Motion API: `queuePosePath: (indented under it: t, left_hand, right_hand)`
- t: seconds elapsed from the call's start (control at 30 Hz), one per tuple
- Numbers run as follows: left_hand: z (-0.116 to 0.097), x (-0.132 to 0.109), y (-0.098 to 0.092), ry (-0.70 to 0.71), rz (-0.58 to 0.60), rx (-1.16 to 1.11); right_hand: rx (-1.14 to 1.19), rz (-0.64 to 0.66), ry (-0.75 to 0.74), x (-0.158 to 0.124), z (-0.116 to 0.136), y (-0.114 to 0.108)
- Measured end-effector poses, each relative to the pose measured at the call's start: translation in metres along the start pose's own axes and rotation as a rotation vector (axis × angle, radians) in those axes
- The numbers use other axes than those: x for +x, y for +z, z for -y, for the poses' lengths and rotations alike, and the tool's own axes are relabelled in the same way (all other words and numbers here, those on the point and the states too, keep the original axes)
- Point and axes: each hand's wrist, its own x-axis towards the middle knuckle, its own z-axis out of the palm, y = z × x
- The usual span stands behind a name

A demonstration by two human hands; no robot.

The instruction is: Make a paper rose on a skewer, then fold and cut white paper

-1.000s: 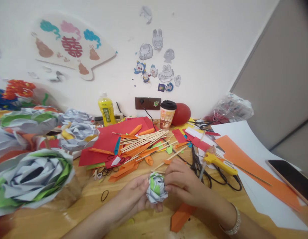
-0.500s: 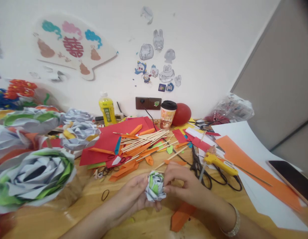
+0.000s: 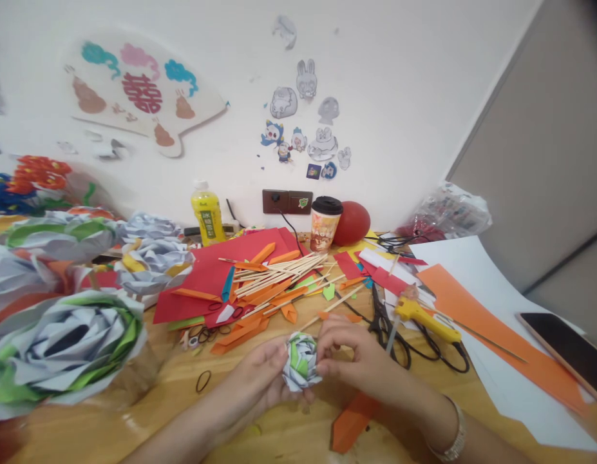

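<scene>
A small white and green folded paper flower (image 3: pixel 302 362) is held above the wooden table. My left hand (image 3: pixel 265 377) grips it from the left, thumb at its side and fingers curled beneath. From the right, my right hand (image 3: pixel 349 354) pinches at the flower's edge with thumb and bent fingers. Below the right wrist lies a strip of folded orange paper (image 3: pixel 353 422). Just beyond the hands are thin wooden sticks (image 3: pixel 274 277) heaped over orange folded paper pieces (image 3: pixel 243 332).
Large paper flowers (image 3: pixel 71 345) crowd the left side. Scissors (image 3: pixel 388 322), a yellow glue gun (image 3: pixel 426 317) with its cord, and a phone (image 3: pixel 566 345) lie at right. A drink bottle (image 3: pixel 207 214), a lidded cup (image 3: pixel 324 225) and a red balloon (image 3: pixel 352 223) stand by the wall.
Almost nothing differs. The paper flower has turned very slightly in my hands, and both hands stay at the same place.
</scene>
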Motion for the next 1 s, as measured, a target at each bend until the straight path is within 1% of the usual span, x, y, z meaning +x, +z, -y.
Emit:
queuePosePath:
  t: [0.23, 0.37, 0.5, 0.57, 0.63, 0.7, 0.73, 0.8, 0.9, 0.93, 1.0]
  left_hand:
    - [-0.0023, 0.0000, 0.0005, 0.041, 0.017, 0.002]
    - [-0.0020, -0.0004, 0.0002, 0.015, 0.035, -0.020]
    - [-0.0020, 0.0001, 0.0011, -0.006, 0.023, -0.034]
    - [-0.0022, 0.0002, 0.0022, -0.009, 0.015, -0.041]
    - [-0.0022, 0.0001, 0.0031, -0.010, 0.001, -0.040]
    - [-0.0019, -0.0003, 0.0036, -0.006, -0.009, -0.045]
    - [-0.0017, -0.0007, 0.0035, -0.003, -0.006, -0.051]
    - [-0.0016, -0.0015, 0.0028, 0.007, 0.003, -0.076]
    - [-0.0025, -0.0029, 0.0013, 0.007, -0.027, -0.095]
    - [-0.0030, -0.0034, 0.0010, -0.002, -0.037, -0.088]
    - [-0.0038, -0.0041, 0.0009, -0.029, -0.020, -0.062]
  right_hand:
    - [-0.077, -0.001, -0.061, -0.0009, -0.0021, -0.0010]
    - [-0.134, 0.035, -0.145, -0.0005, 0.0011, -0.0020]
    - [-0.137, 0.031, -0.171, 0.0003, 0.0018, -0.0026]
    - [-0.176, 0.028, -0.235, 0.0001, 0.0011, -0.0022]
    - [-0.273, 0.029, -0.325, -0.0010, 0.0012, -0.0013]
    - [-0.346, 0.013, -0.383, -0.0029, 0.0024, 0.0001]
    - [-0.338, -0.009, -0.388, -0.0040, 0.0033, 0.0007]
    - [-0.248, -0.082, -0.360, -0.0058, 0.0051, 0.0017]
    - [-0.150, -0.166, -0.308, -0.0061, 0.0067, 0.0018]
    - [-0.157, -0.164, -0.301, -0.0058, 0.0069, 0.0016]
    - [-0.195, -0.122, -0.279, -0.0049, 0.0069, 0.0011]
